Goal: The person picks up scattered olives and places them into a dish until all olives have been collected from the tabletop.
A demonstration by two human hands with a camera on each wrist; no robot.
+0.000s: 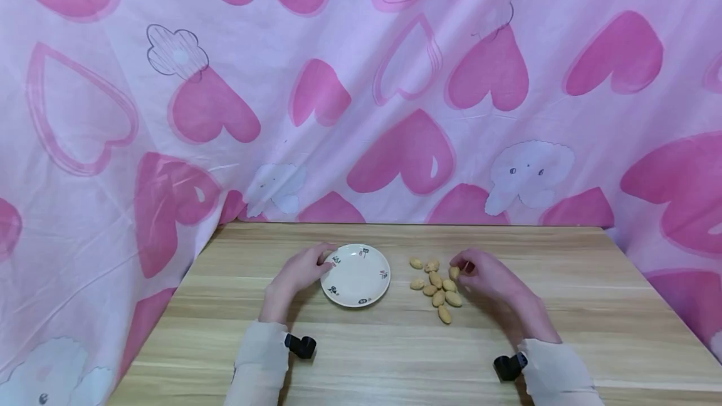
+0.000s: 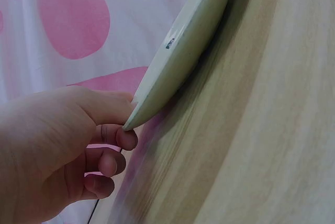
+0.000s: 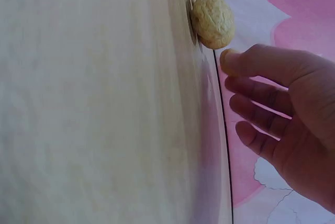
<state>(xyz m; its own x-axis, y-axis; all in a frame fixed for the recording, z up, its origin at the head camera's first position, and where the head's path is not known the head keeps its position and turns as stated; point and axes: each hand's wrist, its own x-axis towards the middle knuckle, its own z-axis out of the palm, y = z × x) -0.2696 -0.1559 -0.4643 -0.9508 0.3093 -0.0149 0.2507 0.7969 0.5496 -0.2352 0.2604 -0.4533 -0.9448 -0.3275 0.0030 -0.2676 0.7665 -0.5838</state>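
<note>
My left hand [image 1: 301, 270] holds the left rim of a round white plate [image 1: 356, 275] with small dark and red prints. In the left wrist view the thumb lies over the rim with fingers beneath, and the plate [image 2: 183, 51] shows edge-on. To the right of the plate lies a loose cluster of tan, wrinkled, oval nuts in their shells [image 1: 435, 279]. At the cluster's right side my right hand [image 1: 487, 274] pinches one unshelled nut [image 1: 454, 273] between thumb and fingertips. That nut is mostly hidden by the thumb in the right wrist view, just below other nuts [image 3: 213, 21].
A light wooden table [image 1: 406, 356] carries everything. Behind it and along both sides hangs a pink cloth [image 1: 361, 80] with hearts and white cartoon figures. Small black cameras [image 1: 301, 346] sit at both wrists, over light sleeves.
</note>
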